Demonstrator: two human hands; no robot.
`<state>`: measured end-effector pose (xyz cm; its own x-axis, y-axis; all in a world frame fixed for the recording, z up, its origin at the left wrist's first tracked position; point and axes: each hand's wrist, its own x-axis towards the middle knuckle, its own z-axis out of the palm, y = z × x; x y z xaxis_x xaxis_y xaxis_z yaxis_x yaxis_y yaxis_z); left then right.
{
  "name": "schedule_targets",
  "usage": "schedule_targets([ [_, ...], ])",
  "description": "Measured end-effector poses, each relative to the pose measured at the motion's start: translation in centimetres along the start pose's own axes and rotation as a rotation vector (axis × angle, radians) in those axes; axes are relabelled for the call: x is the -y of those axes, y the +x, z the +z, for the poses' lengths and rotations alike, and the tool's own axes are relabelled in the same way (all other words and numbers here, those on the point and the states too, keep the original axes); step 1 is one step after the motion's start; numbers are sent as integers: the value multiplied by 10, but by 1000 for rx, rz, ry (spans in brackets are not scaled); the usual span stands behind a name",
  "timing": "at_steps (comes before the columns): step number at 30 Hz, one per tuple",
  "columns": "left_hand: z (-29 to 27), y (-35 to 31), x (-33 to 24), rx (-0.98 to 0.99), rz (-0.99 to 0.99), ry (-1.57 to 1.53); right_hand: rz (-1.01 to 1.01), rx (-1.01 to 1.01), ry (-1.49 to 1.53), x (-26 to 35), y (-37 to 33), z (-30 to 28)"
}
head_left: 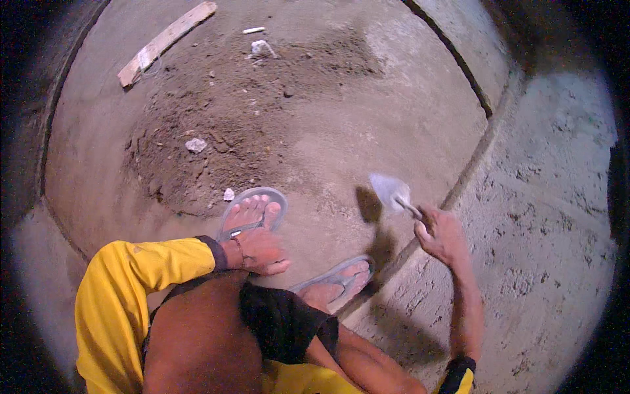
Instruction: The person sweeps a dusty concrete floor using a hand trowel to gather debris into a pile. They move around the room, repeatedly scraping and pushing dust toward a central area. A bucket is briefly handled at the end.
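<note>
My right hand is closed around the handle of a small pointing trowel. The trowel's pale metal blade points up and to the left, over the floor by the base of the rough wall, and its shadow falls beside it. In front of my raised knee is my left hand, with a dark band at the wrist, close to my left sandal. Motion smears its fingers, so I cannot make out their grip; nothing shows in them.
A spread of loose brown soil or mortar covers the floor ahead, with pale stone chunks in it. A wooden board lies at the far left. The rough plastered wall rises at the right. A dark groove crosses the far right.
</note>
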<state>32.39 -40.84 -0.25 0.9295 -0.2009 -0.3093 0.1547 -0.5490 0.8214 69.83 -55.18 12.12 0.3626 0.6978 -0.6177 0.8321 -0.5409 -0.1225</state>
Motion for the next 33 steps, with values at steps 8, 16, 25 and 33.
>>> schedule_targets([
  [8,-9,-5,-6,5,-6,-26,-255,93,-84,56,63,8],
  [16,-26,0,-11,44,-39,22,-709,242,-241,196,118,35],
  [25,10,-12,9,-166,58,-85,-833,296,-720,194,150,8],
  [33,11,-10,10,-35,-8,-122,-526,136,-480,101,167,-6],
])
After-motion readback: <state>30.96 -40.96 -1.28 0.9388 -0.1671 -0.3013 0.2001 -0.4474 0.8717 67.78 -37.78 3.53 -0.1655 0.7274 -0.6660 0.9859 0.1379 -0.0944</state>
